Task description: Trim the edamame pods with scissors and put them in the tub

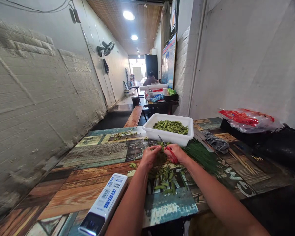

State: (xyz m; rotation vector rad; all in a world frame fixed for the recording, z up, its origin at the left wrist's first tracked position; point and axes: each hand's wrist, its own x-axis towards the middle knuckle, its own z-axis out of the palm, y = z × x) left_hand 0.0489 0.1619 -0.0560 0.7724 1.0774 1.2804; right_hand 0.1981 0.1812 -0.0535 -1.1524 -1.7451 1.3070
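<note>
Nearest to you, at the table's near left edge, lies a white and blue box (pixel 104 205) with printed lettering, one end pointing toward you. Both your bare forearms reach forward over a table (pixel 88 183) patterned like painted, weathered planks.

Just beyond the box, between your arms, loose green bean pods (pixel 166 182) lie scattered on the table surface.

Your left hand (pixel 149 156) is closed, its fingertips pinching a green pod; the pod itself is too small to make out clearly. Your right hand (pixel 175 153) is curled shut around the red handles of a pair of scissors (pixel 167 150), whose blades point up and to the left, toward your left fingertips. The two hands are almost touching.

To the right of your right hand lies a bundle of thin green stalks (pixel 201 157), and farther right a crumpled grey cloth (pixel 216 142).

Just behind your hands sits a white rectangular tub (pixel 169 135) holding a heap of green pods.

At the far right, against the wall, a clear plastic bag (pixel 248 120) with red contents rests on something dark.

Far down the narrow room, a person (pixel 149 79) sits at another table.
</note>
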